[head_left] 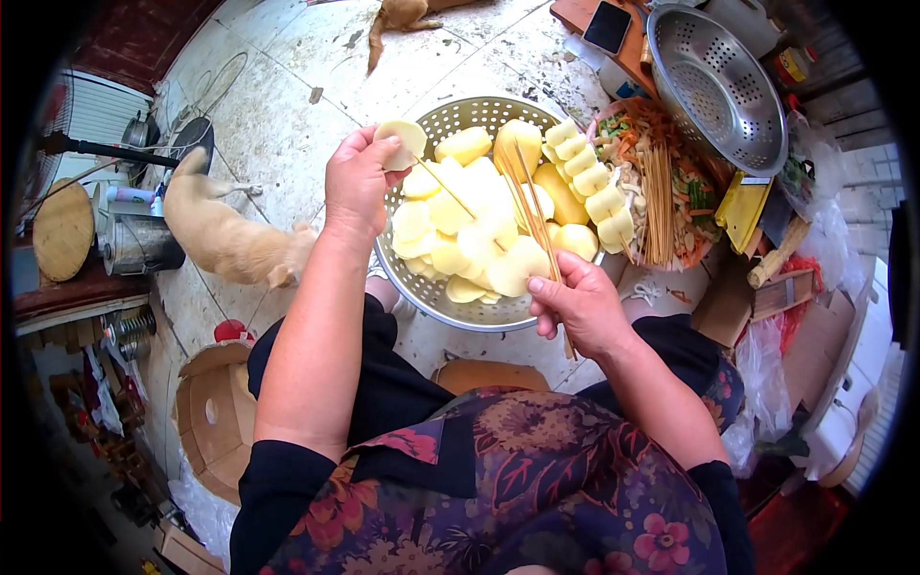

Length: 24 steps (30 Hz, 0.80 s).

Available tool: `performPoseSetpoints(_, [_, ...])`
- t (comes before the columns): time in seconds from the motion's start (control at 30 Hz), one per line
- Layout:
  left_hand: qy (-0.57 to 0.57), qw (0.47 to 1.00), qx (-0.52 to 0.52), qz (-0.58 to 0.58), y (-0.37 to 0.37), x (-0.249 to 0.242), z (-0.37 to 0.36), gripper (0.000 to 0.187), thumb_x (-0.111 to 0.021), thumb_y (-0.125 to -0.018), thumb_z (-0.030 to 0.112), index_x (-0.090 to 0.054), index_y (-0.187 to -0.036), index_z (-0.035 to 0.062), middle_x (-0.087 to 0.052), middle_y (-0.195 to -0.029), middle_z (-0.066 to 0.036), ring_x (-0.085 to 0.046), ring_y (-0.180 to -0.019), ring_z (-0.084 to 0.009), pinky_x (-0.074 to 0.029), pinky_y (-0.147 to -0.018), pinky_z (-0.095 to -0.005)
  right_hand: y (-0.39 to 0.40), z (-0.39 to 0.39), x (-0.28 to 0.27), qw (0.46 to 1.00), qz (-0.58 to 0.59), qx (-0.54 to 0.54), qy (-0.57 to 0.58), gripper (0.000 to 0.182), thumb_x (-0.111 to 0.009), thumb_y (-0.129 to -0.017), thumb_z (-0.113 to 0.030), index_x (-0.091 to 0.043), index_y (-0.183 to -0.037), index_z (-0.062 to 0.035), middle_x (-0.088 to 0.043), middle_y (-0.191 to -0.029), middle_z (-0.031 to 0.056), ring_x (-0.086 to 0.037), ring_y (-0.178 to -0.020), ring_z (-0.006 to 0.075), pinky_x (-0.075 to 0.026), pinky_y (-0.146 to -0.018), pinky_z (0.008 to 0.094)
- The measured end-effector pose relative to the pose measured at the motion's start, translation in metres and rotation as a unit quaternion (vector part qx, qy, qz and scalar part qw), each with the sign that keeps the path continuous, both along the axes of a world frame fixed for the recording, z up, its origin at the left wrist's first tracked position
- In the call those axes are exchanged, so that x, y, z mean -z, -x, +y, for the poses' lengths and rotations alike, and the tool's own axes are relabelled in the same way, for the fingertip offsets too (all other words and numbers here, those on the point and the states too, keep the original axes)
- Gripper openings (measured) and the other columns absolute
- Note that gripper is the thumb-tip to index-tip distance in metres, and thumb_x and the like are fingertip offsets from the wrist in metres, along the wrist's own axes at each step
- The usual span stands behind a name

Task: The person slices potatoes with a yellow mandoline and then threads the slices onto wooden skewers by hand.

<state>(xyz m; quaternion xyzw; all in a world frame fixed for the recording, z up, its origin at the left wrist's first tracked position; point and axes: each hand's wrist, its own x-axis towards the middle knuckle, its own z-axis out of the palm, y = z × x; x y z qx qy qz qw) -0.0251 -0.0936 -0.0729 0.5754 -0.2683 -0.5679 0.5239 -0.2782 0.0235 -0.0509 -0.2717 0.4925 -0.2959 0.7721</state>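
Note:
My left hand (356, 187) pinches a round potato slice (402, 142) above the left rim of a perforated metal colander (446, 314). A thin skewer (448, 190) runs from that slice down toward the pile of potato slices (414, 222). Closed around several bamboo skewers (539, 216), my right hand (582, 299) is over the colander's lower right rim. Another potato slice (517, 266) lies right by its fingertips. Whole peeled potatoes (463, 146) sit at the far side of the colander. Threaded potato slices (586, 180) rest along its right rim.
A bundle of skewers (657, 206) lies over shredded vegetables (698, 196) on the right. Beyond stands another colander (714, 86), near a phone (608, 27). A light-coloured dog (230, 225) is close to my left forearm; a brown animal (398, 17) lies ahead. A cardboard box (206, 412) stands lower left.

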Motion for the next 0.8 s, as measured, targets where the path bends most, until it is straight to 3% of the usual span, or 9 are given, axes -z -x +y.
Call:
performPoseSetpoints(0.1, [0.037,0.998,0.018,-0.05,0.006,-0.002,0.003,0.017,-0.057,-0.085,0.009,-0.056,-0.101,0.0033,-0.062,-0.092,-0.006,-0.061,-0.082,-0.0156,-0.052,-0.074,-0.0315,0.001,-0.001,0.0,1.0,0.013,0.002,-0.002,0.019,-0.059,-0.089,-0.013,-0.056,-0.105,-0.003,-0.056,-0.068,0.0015,-0.051,-0.046,0.0077,-0.041,-0.041,0.019])
performPoseSetpoints(0.17, [0.088,0.991,0.069,-0.077,0.009,0.0,0.005,0.016,-0.058,-0.083,0.009,-0.058,-0.096,-0.0004,-0.062,-0.087,-0.007,-0.06,-0.074,-0.0128,-0.051,-0.069,-0.0258,0.001,-0.001,0.0,1.0,0.019,0.001,-0.003,0.019,-0.059,-0.089,-0.013,-0.056,-0.105,-0.0031,-0.056,-0.068,0.0015,-0.051,-0.046,0.0076,-0.04,-0.041,0.0189])
performPoseSetpoints(0.3, [0.061,0.993,0.089,-0.036,0.019,-0.007,0.01,0.015,-0.057,-0.084,0.01,-0.059,-0.094,-0.0003,-0.062,-0.083,-0.005,-0.059,-0.073,-0.0119,-0.051,-0.068,-0.025,0.002,-0.002,0.002,1.0,0.022,0.003,-0.005,0.019,-0.059,-0.089,-0.013,-0.056,-0.105,-0.0033,-0.056,-0.067,0.0012,-0.05,-0.045,0.0072,-0.04,-0.04,0.0185])
performPoseSetpoints(0.47, [0.007,1.0,-0.002,-0.005,0.02,-0.006,0.007,0.015,-0.055,-0.087,0.013,-0.056,-0.096,0.0021,-0.062,-0.087,-0.007,-0.061,-0.076,-0.0143,-0.055,-0.065,-0.0316,0.0,-0.003,-0.003,1.0,0.025,0.0,0.001,0.019,-0.058,-0.088,-0.013,-0.056,-0.105,-0.0032,-0.056,-0.067,0.0011,-0.051,-0.045,0.0072,-0.04,-0.041,0.0186])
performPoseSetpoints(0.8, [-0.059,0.996,0.005,0.069,0.009,-0.012,0.006,0.018,-0.058,-0.087,0.012,-0.055,-0.102,0.0025,-0.061,-0.094,-0.009,-0.062,-0.086,-0.0193,-0.056,-0.072,-0.0368,0.0,0.0,-0.001,1.0,0.019,-0.007,0.01,0.019,-0.059,-0.088,-0.013,-0.057,-0.105,-0.0035,-0.056,-0.067,0.0013,-0.051,-0.046,0.0075,-0.04,-0.042,0.0186])
